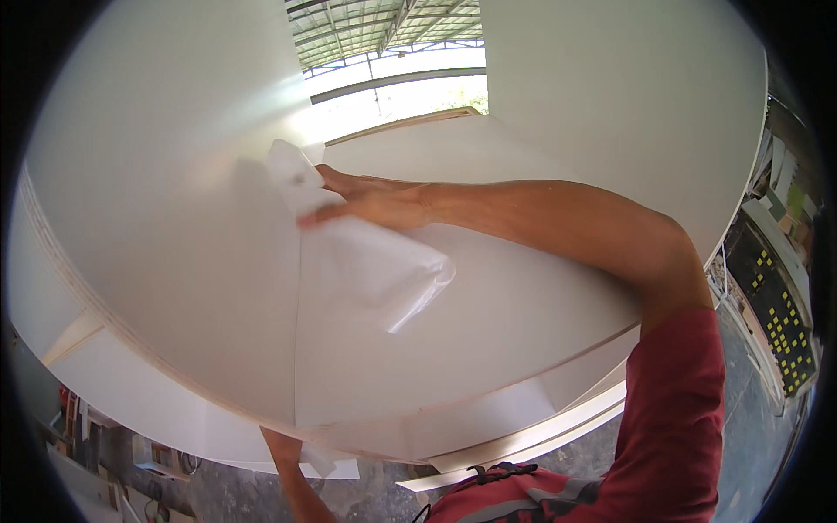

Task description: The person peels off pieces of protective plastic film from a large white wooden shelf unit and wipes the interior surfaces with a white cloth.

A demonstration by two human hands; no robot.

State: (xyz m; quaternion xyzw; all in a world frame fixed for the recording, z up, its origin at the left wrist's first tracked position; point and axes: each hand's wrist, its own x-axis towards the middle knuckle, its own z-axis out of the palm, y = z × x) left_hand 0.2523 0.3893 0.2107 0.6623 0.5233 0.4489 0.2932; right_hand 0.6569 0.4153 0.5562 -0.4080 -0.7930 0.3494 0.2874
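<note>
A glossy, whitish plastic sheet (pixel 392 270) hangs crumpled from my right hand (pixel 370 202), which reaches in from the right across the inside of a large white panelled structure. The thumb and fingers close around the sheet, with some blur at the fingertips. One end of it sticks up beyond the hand, close to the left white panel (pixel 166 200); the rest drapes over the white bottom panel (pixel 366 366). Low on the left, my left hand (pixel 277 438) meets the near edge of the structure, and its fingers are hidden behind that edge.
A tall white panel (pixel 628 96) stands on the right. Past the gap at the back shows a metal-framed roof (pixel 384 30). Long pale boards (pixel 523 444) lie below the near edge. On the right is a dark board with yellow squares (pixel 776 305). The floor is grey (pixel 349 497).
</note>
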